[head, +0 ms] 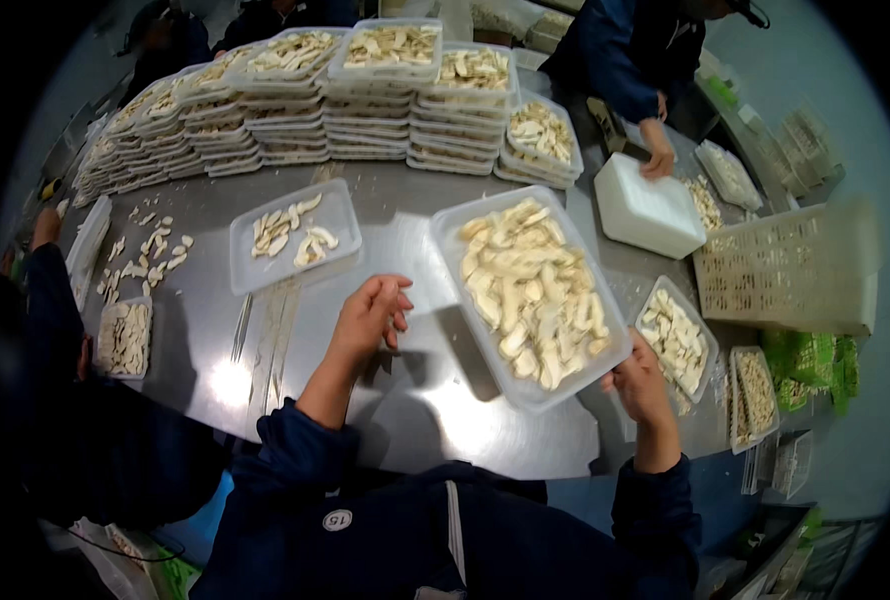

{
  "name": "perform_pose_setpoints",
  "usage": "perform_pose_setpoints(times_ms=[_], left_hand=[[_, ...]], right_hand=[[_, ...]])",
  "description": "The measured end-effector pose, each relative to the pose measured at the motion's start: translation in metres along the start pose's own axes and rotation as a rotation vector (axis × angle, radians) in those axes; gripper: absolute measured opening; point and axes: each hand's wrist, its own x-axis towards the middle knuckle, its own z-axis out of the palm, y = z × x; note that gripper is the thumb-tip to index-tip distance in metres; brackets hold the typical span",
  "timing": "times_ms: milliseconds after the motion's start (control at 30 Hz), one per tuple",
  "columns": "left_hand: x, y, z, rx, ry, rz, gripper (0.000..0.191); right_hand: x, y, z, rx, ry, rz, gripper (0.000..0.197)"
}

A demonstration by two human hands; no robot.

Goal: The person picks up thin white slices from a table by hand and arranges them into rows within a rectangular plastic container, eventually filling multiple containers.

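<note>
My right hand (640,379) grips the near right corner of a translucent plastic tray (445,225), which is raised above the steel table and tilted. Pale sliced mushrooms (535,292) cover its bottom. My left hand (371,313) is off the tray, to its left, over the tabletop, holding nothing, with its fingers loosely curled and apart. Beyond the left hand lies another translucent tray (242,274) with two small heaps of mushroom slices (280,225) in it.
Stacked filled trays (366,124) line the table's far side. To the right stand white nested trays (643,210), a plastic crate (782,270) and a smaller filled tray (677,341). Loose slices (148,259) lie left. Co-workers' hands work at far right (656,150) and far left (45,225).
</note>
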Motion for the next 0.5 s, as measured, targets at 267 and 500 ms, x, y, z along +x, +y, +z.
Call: perform_pose_setpoints(times_ms=[267, 500], left_hand=[[-0.044, -0.013, -0.041, 0.34, -0.005, -0.127, 0.033], [-0.063, -0.016, -0.048, 0.616, 0.1, 0.09, 0.024]], right_hand=[[-0.017, 0.067, 0.024, -0.086, -0.274, 0.19, 0.016], [0.04, 0.068, 0.033, -0.236, -0.212, 0.114, 0.017]])
